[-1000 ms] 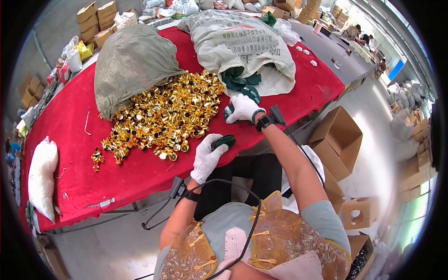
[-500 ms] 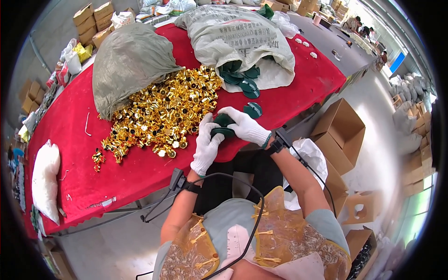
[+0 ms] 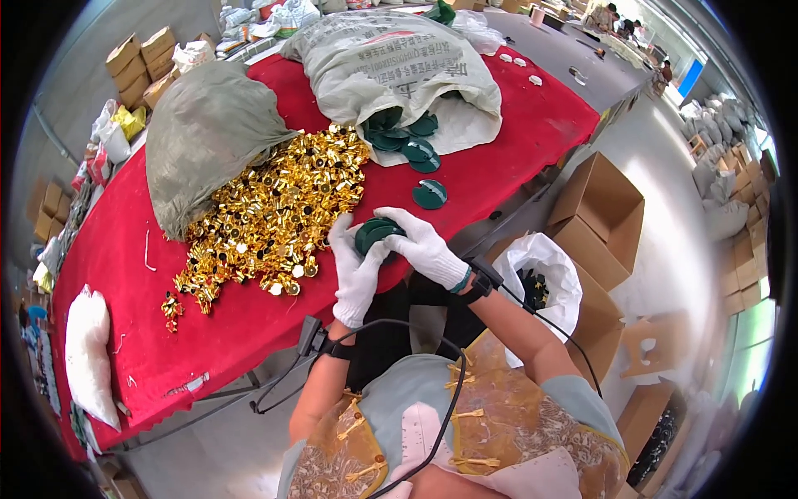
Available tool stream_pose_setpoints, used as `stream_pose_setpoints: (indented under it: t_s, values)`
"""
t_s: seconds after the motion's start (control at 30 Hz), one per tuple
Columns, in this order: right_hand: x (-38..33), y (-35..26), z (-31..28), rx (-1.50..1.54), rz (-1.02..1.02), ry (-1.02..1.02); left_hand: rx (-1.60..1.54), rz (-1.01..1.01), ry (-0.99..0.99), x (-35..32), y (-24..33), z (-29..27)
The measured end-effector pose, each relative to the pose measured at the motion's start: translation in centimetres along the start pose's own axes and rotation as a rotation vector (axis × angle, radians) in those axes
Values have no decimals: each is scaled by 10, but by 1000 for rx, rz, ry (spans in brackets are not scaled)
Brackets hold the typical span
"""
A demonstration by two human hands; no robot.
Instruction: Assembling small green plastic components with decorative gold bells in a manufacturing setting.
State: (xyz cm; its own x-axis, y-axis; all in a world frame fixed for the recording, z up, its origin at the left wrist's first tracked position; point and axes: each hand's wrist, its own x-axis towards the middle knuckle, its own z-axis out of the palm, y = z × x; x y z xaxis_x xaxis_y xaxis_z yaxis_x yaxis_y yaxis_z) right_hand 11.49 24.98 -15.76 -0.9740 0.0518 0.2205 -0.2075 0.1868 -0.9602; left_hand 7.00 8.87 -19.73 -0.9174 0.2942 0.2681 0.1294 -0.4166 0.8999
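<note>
at the centre of the frame, both white-gloved hands, left hand [image 3: 356,270] and right hand [image 3: 422,245], are closing together around a dark green round cap [image 3: 376,234] over the red bench [image 3: 249,316]. just left, gold caps [image 3: 274,212] are spilling from a grey-green sack [image 3: 204,137]; a pale printed sack [image 3: 399,71] is lying upper centre, brown cartons [image 3: 603,216] right.

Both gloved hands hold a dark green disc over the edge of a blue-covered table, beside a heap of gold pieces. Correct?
Not quite: the table cover is red, not blue, as the head view shows. Left hand and right hand do hold a dark green disc beside the gold pieces.
</note>
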Motion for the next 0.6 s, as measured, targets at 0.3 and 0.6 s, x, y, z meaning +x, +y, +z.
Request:
stream_pose_setpoints:
  t_s: [0.3,0.6]
  values:
    - [-2,-7,0,-287,-228,28,-7,-189,-252,14,16,-16]
    - [47,54,-90,-1139,-151,301,-376,-341,-128,22,2,-34]
